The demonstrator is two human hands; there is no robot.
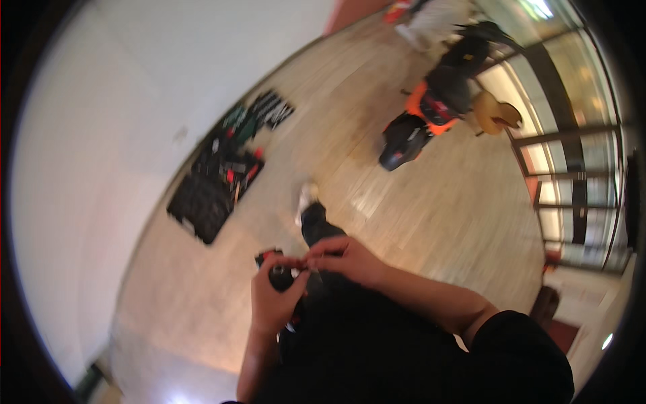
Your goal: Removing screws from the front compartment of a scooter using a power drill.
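Black short-sleeved top (390, 350) worn, right sleeve (525, 347) cut above the elbow; dark trousers (313, 221) and whitish shoe (307, 196) also worn, finer details blurred.

Soft blur, glare on floor (363, 202)

No legible text, label, number or sign found; any marking on the orange-and-black motorcycle (436, 102) is too blurred to read.

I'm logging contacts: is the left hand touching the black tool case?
Apart. The head view plainly shows floor between the left hand and the black tool case.
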